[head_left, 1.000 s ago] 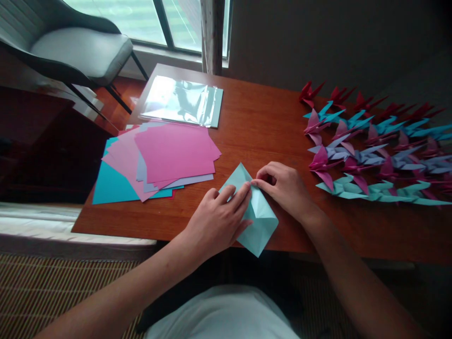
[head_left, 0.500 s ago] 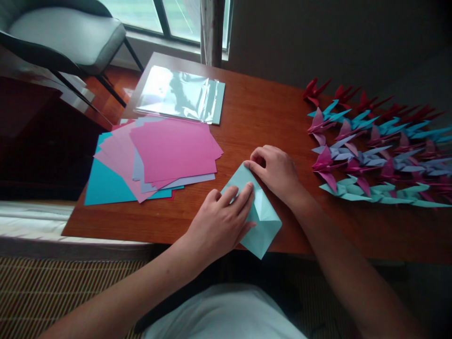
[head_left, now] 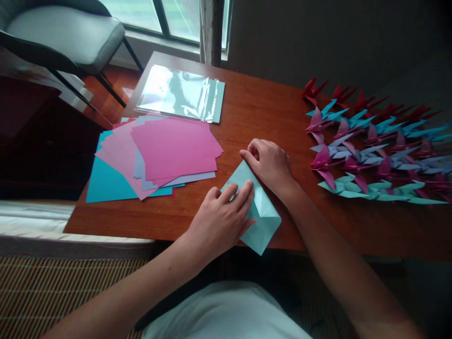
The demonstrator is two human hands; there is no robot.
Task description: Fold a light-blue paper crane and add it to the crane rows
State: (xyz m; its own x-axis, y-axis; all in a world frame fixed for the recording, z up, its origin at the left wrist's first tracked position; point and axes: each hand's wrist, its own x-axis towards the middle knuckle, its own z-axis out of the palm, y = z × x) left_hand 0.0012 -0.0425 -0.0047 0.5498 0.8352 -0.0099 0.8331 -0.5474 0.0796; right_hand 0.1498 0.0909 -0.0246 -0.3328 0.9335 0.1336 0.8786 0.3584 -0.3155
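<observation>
Mint paper (head_left: 263, 217) under L hand (head_left: 223, 213), fingers spread, R hand (head_left: 271, 165) curled nr top corner, grip unclear

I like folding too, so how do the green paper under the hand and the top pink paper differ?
The green paper is folded; the pink paper looks flat and unfolded. The left hand rests on the green paper; no hand touches the pink paper. Both are paper.
</observation>
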